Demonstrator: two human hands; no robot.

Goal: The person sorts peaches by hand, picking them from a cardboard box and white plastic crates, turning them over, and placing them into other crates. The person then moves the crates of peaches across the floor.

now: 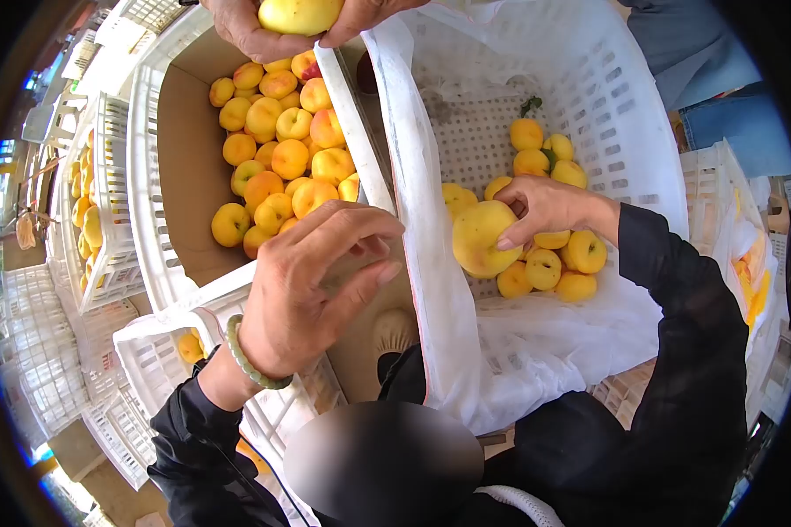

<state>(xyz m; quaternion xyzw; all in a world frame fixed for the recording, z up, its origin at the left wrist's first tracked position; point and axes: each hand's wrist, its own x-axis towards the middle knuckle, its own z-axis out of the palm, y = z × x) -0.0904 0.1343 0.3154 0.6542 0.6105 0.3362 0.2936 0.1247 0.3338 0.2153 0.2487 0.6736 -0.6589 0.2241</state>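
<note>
My right hand (pixel 555 211) grips a large yellow peach (pixel 479 241) between thumb and fingers, above the white crate with a thin plastic liner (pixel 536 338). Below it lie several yellow peaches (pixel 543 269) on the crate's perforated floor, a green leaf among them. Empty, with its fingers loosely curved and apart from the thumb, my left hand (pixel 312 285) hovers by the near right corner of the cardboard-lined crate (pixel 189 171). That crate holds many yellow-orange peaches (pixel 290 158), some with a red blush. A green bead bracelet circles my left wrist.
Another person's hands (pixel 246 31) hold a yellow peach (pixel 299 13) at the top. More peaches sit in a white crate (pixel 110 202) at far left. Stacked white crates (pixel 39 334) stand lower left. A person's jeans (pixel 734 132) show at upper right.
</note>
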